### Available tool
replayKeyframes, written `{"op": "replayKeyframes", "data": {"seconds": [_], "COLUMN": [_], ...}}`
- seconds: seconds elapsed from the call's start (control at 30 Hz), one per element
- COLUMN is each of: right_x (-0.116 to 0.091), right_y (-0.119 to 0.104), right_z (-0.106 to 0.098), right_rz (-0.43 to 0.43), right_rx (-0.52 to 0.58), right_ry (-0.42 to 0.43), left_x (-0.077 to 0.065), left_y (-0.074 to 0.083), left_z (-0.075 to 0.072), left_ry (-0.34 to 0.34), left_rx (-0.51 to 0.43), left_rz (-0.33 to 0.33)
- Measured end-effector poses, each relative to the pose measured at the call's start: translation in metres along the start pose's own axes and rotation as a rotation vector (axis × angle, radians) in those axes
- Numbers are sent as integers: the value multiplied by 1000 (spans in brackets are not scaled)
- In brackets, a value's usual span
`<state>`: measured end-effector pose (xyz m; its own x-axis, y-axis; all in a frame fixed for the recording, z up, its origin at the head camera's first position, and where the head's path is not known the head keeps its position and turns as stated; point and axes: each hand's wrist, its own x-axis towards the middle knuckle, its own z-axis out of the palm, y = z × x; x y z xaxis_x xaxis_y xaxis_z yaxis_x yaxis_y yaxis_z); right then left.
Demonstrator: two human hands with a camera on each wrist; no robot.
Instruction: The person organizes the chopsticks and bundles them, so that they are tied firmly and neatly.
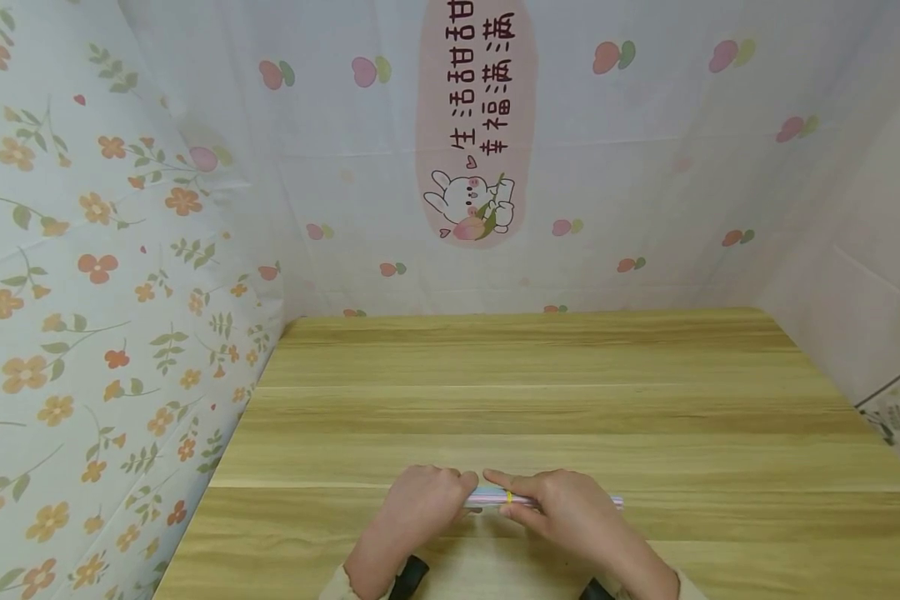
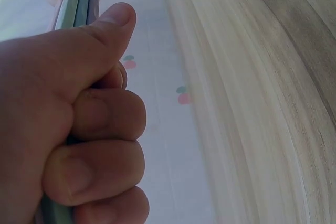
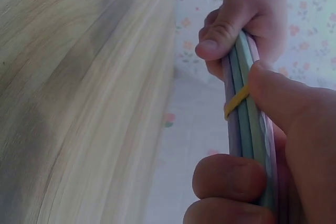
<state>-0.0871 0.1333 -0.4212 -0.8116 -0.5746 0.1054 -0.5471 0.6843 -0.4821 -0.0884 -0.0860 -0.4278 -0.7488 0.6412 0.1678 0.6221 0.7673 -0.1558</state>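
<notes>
Both hands hold a bundle of slim, flat-sided pastel pencils (image 1: 486,495), in green, blue-grey, lilac and pink. A yellow rubber band (image 3: 237,103) goes round the bundle, between the two hands. Curled fingers of my left hand (image 1: 426,498) wrap one end, the thumb lying along it in the left wrist view. My right hand (image 1: 570,510) grips the other part, with its thumb (image 3: 270,90) beside the band. Past the right hand, a short pencil end (image 1: 618,502) sticks out. The pencils' tips are hidden in the left hand.
Beneath the hands is a wood-grain table (image 1: 540,392). A flowered cloth (image 1: 97,333) hangs along its left side. Behind it hangs a white curtain (image 1: 630,167) with a rabbit picture (image 1: 471,204) and writing. Black wrist gear (image 1: 408,577) shows below the left wrist.
</notes>
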Motion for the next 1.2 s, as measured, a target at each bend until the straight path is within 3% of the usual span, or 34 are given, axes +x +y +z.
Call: {"op": "replayKeyframes", "data": {"seconds": [0.3,0.53,0.8,1.0,1.2], "right_x": [2,3,3,3,3], "right_y": [3,4,7,7,5], "right_z": [6,5,-1,0,3], "right_rz": [-68,-47,-110,-38,-8], "right_rx": [-111,-13,46,142,122], "right_ry": [44,36,-41,-53,-2], "left_x": [0,1,1,0,0], "left_y": [-1,-1,0,1,2], "left_z": [1,2,2,4,4], "left_ry": [3,18,21,20,14], "left_rx": [20,34,37,26,27], "left_rz": [-4,1,11,9,5]}}
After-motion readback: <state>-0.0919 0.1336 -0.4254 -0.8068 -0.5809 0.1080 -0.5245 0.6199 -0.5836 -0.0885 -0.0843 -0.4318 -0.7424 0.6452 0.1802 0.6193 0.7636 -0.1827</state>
